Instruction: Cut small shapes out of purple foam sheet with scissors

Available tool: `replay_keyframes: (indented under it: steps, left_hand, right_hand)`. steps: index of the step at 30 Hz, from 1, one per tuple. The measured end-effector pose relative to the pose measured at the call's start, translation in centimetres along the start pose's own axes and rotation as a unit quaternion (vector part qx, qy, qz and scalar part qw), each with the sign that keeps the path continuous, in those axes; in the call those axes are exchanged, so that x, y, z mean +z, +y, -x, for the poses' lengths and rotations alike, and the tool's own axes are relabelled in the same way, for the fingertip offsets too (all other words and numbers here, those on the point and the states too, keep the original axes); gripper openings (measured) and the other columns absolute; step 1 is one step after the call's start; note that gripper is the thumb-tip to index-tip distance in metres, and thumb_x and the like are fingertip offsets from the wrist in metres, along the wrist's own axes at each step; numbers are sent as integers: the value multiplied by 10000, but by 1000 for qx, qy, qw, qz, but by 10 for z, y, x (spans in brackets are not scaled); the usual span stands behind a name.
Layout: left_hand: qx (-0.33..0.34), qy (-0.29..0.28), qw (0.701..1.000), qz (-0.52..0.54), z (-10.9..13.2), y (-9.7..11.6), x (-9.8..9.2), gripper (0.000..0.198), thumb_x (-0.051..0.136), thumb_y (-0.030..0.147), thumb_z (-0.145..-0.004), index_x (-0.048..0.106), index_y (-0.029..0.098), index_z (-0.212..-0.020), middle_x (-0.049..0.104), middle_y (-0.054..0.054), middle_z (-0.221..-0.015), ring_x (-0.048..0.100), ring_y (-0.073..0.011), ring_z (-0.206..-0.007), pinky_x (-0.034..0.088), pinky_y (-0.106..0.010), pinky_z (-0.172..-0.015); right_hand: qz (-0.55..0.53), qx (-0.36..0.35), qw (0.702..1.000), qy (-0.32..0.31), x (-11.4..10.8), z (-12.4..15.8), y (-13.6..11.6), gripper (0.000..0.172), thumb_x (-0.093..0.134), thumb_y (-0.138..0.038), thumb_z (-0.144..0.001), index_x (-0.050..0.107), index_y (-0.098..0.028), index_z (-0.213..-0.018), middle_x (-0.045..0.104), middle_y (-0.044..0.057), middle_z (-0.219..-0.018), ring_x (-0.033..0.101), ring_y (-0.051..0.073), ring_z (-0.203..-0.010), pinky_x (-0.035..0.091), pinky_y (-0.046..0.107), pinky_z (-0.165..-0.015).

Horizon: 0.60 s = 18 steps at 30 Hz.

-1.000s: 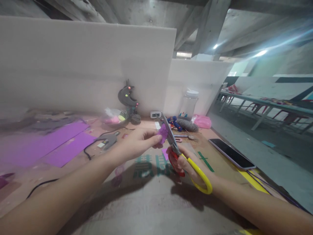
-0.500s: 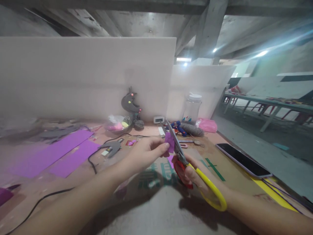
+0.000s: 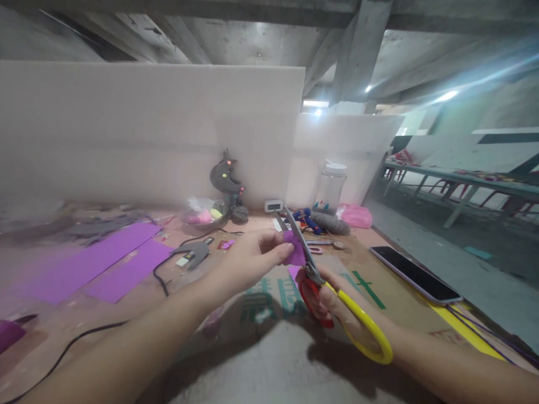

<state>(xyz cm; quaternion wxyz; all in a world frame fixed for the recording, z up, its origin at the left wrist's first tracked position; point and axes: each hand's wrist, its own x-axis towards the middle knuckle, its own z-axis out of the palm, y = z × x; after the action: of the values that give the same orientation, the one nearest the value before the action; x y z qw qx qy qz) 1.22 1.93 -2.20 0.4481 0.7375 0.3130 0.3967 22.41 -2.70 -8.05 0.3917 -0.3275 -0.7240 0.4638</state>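
Observation:
Between thumb and fingers, my left hand pinches a small purple piece of paper or felt. Its right edge lies against the blades of a pair of scissors. My right hand is wrapped round the scissors' handles, one loop yellow and the other red. The blades are parted a little and point up and away from me. Another purple scrap shows just under the hands, partly covered. Beneath both hands lies a brown cardboard sheet with green printing.
Larger purple sheets lie at the left, near a black cable. Farther back stand a bowl, a grey moon ornament, a small digital clock and a clear jar. A phone rests at the right; a blue glue gun lies behind the scissors.
The purple piece has turned slightly and now sits closer against the blades, with its lower corner reaching farther right. Both hands stay in nearly the same place.

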Motion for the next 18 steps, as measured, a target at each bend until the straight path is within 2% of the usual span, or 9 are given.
replay_keyframes:
  steps: [7, 11, 18]
  left_hand:
    - [11, -4, 999, -42, 0, 1, -2, 264, 552, 378, -922, 644, 150, -827, 605, -16, -773, 556, -145, -739, 451, -268, -703]
    - [21, -8, 998, -57, -1, 4, -3, 260, 522, 366, -925, 617, 158, -800, 574, -13, -754, 531, -149, -728, 431, -267, -689]
    - [34, 3, 997, -70, 0, 8, -4, 287, 507, 362, -937, 588, 178, -733, 595, -14, -738, 555, -156, -723, 454, -270, -693]
  right_hand:
    - [-19, 25, 999, 5, -1, 0, -1, 592, 524, -752, -888, 527, -191, -1081, 403, -52, -686, 345, 104, -543, 305, 229, -467]
    - [-23, 38, 999, 2, -2, 0, -3, 546, 542, -728, -896, 516, -205, -1050, 390, -55, -686, 325, 102, -545, 295, 231, -472]
    - [-40, 37, 998, 7, -6, -2, 12, 551, 595, -726, -863, 514, -207, -1029, 399, -50, -732, 305, 82, -538, 290, 210, -439]
